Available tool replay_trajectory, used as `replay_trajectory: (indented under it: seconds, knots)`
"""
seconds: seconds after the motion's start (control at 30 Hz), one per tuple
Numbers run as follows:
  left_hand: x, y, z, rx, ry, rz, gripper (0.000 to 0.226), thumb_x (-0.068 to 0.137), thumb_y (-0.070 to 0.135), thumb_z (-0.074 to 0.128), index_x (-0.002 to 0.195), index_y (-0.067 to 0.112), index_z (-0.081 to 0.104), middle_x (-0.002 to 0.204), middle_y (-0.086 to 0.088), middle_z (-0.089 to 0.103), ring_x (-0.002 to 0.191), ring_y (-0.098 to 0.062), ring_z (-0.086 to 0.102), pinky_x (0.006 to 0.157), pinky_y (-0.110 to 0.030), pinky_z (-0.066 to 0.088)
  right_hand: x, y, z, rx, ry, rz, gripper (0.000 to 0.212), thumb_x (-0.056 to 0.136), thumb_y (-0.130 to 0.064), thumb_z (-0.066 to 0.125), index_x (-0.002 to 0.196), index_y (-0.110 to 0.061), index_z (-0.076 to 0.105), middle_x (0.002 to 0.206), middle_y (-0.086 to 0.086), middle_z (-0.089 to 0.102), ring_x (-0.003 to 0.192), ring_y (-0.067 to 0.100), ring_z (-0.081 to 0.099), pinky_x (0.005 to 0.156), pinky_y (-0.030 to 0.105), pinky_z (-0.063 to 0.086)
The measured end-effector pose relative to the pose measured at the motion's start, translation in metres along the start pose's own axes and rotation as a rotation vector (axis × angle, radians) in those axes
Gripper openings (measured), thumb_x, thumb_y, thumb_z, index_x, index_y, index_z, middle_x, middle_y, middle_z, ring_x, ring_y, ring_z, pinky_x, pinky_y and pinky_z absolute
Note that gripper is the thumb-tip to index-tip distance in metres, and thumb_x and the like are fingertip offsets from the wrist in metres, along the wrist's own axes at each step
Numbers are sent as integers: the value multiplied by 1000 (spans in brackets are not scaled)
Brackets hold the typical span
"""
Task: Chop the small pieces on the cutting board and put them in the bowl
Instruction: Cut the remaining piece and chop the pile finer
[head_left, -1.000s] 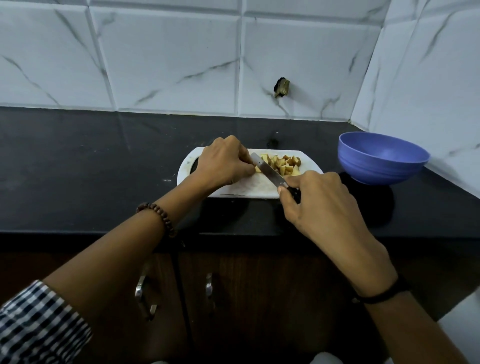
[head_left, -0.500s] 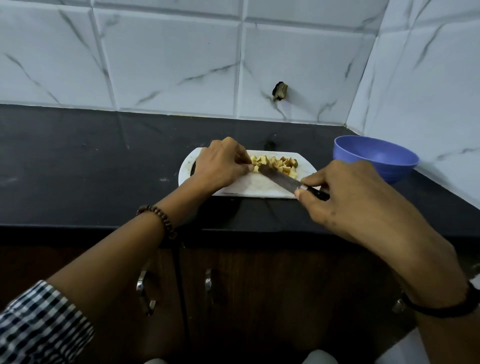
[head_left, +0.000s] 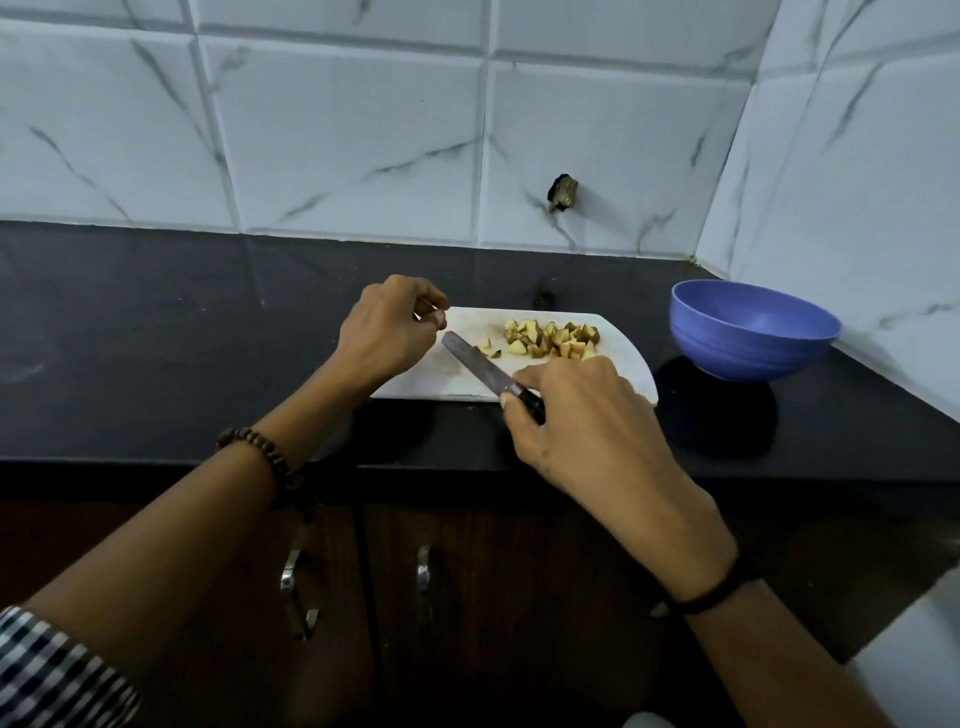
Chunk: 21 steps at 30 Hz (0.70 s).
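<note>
Right hand (head_left: 587, 426) grips the knife (head_left: 478, 366), blade on the cutting board (head_left: 441, 382). Left hand (head_left: 384, 327) curled at its 9 o'clock (holding anything? can't tell). Chopped pieces (head_left: 553, 338) piled at 1 o'clock, blue bowl (head_left: 753, 332) at 3.

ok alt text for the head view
A person's right hand holds a knife over a white cutting board with chopped pieces; the left hand is at the board's left end. An empty blue bowl stands to the right.
</note>
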<state>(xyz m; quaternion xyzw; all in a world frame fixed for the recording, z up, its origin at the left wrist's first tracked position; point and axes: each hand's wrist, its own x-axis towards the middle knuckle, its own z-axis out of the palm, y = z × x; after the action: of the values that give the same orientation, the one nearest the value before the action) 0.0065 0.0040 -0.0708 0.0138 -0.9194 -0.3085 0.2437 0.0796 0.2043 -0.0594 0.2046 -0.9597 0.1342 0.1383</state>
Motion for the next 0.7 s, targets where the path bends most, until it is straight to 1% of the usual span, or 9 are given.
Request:
replay_trajectory:
  seconds: [0.1, 0.17, 0.23, 0.33, 0.4, 0.5, 0.6, 0.7]
  knots:
    - [1, 2, -1, 2, 7, -1, 23, 92, 18, 63, 113, 20, 71, 97, 7, 70, 89, -13, 64, 80, -43, 58, 3, 13, -4, -27, 2, 46, 33, 99, -41, 51, 125, -24, 62, 81, -3, 43, 61, 5, 42, 47, 21, 30]
    - [2, 4, -1, -16, 4, -9, 22, 92, 18, 63, 113, 20, 72, 98, 6, 70, 89, -13, 63, 78, -43, 59, 2, 25, -8, -62, 28, 106, 35, 99, -41, 50, 127, -23, 61, 79, -2, 37, 61, 9, 39, 50, 23, 31]
    - [2, 6, 0, -16, -2, -10, 22, 92, 18, 63, 112, 20, 72, 97, 6, 69, 92, -13, 63, 81, -42, 58, 1, 33, -10, -83, 61, 145, 36, 98, -43, 50, 127, -25, 62, 86, 2, 43, 69, 17, 44, 56, 28, 35]
    - [2, 7, 2, -5, -7, -2, 21, 92, 18, 63, 111, 21, 72, 103, 5, 71, 100, -13, 63, 90, -40, 54, 0, 36, -8, -83, 105, 151, 36, 97, -44, 52, 126, -26, 64, 95, 5, 61, 75, 19, 56, 57, 30, 43]
    - [1, 8, 3, -3, -11, 4, 21, 93, 17, 63, 112, 20, 72, 105, 3, 71, 100, -13, 63, 92, -40, 54, 0, 33, -5, -74, 141, 140, 35, 97, -42, 53, 124, -24, 65, 95, 3, 64, 76, 18, 60, 59, 30, 47]
    - [0, 6, 2, -5, -5, 17, 21, 93, 17, 64, 112, 19, 72, 105, 2, 71, 99, -13, 63, 90, -40, 54, 1, 24, -3, -37, 144, 121, 32, 97, -39, 53, 121, -23, 66, 95, 0, 65, 75, 16, 60, 57, 28, 43]
    - [0, 4, -1, -18, 7, 17, 21, 93, 18, 63, 112, 19, 72, 98, 3, 69, 91, -13, 63, 82, -42, 58, 4, 11, 2, -41, 164, 87, 30, 96, -35, 51, 119, -22, 66, 105, 1, 64, 89, 22, 62, 63, 30, 42]
    - [0, 0, -3, -32, 15, 24, 21, 93, 17, 62, 112, 18, 72, 93, 7, 65, 73, -9, 59, 76, -41, 59, 12, -4, 10, -30, 178, 44, 32, 97, -33, 51, 126, -22, 61, 117, 2, 58, 101, 23, 58, 69, 31, 37]
